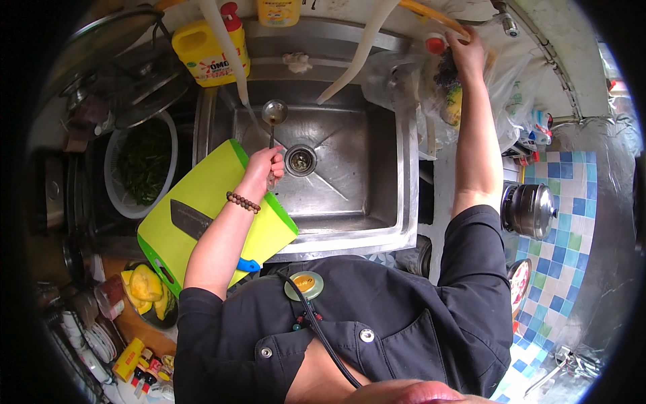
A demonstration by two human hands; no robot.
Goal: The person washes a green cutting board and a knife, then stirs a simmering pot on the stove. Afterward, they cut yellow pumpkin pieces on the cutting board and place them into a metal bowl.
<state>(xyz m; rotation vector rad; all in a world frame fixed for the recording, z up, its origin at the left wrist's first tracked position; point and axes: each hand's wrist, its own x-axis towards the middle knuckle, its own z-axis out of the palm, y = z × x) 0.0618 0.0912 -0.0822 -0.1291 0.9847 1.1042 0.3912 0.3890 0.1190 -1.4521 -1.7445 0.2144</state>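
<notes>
My left hand point(266, 169) is closed around the handle of a metal ladle point(275, 112), whose bowl is over the stainless steel sink point(333, 131). Under my left forearm lies a yellow-green cutting board point(197, 177), across the sink's left front corner. A knife point(191, 220) with a dark blade and blue handle rests on it, partly covered by the forearm. My right hand point(465, 50) is raised at the back right, its fingers at the end of a yellow-orange bar point(436, 16), beside clear plastic bags; its exact grip is unclear. Water seems to run from the left pale hose point(229, 50).
A white colander of leafy greens point(144, 164) stands left of the sink, below pot lids. Yellow detergent bottles point(212, 55) line the back. Pumpkin pieces point(146, 285) fill a bowl at the lower left. A lidded steel pot point(530, 211) stands on the right.
</notes>
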